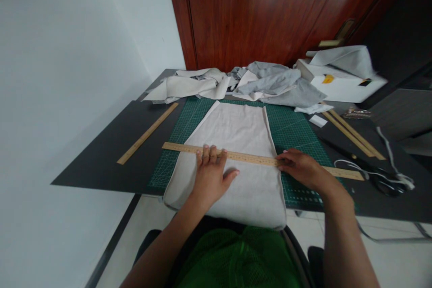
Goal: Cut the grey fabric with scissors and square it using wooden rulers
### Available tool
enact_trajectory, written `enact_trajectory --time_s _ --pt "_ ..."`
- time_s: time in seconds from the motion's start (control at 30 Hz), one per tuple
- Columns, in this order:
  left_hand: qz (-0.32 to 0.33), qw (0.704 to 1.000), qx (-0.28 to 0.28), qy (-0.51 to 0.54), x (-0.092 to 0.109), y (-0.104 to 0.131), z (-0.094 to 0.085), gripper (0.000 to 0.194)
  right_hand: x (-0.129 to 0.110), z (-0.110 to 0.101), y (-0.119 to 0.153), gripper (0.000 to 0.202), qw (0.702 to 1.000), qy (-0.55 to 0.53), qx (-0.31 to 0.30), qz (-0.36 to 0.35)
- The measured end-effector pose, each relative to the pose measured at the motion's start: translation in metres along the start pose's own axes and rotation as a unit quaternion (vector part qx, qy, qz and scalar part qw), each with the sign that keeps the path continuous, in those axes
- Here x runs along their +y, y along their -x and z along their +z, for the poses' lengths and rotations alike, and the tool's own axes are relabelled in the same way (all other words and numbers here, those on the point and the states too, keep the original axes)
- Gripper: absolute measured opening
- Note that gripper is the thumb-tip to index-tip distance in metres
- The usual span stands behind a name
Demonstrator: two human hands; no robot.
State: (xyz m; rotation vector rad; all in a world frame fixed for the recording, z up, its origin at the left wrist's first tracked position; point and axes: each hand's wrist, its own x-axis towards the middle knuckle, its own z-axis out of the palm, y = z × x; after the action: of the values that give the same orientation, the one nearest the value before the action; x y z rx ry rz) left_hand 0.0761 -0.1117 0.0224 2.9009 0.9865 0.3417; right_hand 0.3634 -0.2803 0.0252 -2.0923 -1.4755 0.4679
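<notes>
Cloth (243, 130): centre of the frame.
Left hand (209, 181): fingers spread over ruler (249, 158) and cloth.
Right hand (300, 167): fingers gathered at cloth's right edge; whether pinching, I cannot tell.
Ruler: best pressed evenly, cloth smooth.

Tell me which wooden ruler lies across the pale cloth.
The crosswise ruler, with the left hand and right hand on it. The others lie off the cloth: one ruler left, two rulers right.
</notes>
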Motion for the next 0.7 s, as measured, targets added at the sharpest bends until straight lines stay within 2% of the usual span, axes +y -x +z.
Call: enact_trajectory --time_s 0.3,0.53,0.7 --pt "0.004 1.000 0.007 -0.003 -0.001 0.000 0.004 0.075 0.006 0.001 0.002 0.024 1.000 0.009 -0.007 0.004" --pt "0.002 1.000 0.007 0.011 -0.001 0.000 0.003 0.074 0.017 0.000 0.003 0.029 1.000 0.011 0.017 0.011" --pt "0.004 1.000 0.003 0.016 -0.001 0.000 0.003 0.074 0.016 -0.001 0.003 0.028 1.000 0.016 0.015 0.002"
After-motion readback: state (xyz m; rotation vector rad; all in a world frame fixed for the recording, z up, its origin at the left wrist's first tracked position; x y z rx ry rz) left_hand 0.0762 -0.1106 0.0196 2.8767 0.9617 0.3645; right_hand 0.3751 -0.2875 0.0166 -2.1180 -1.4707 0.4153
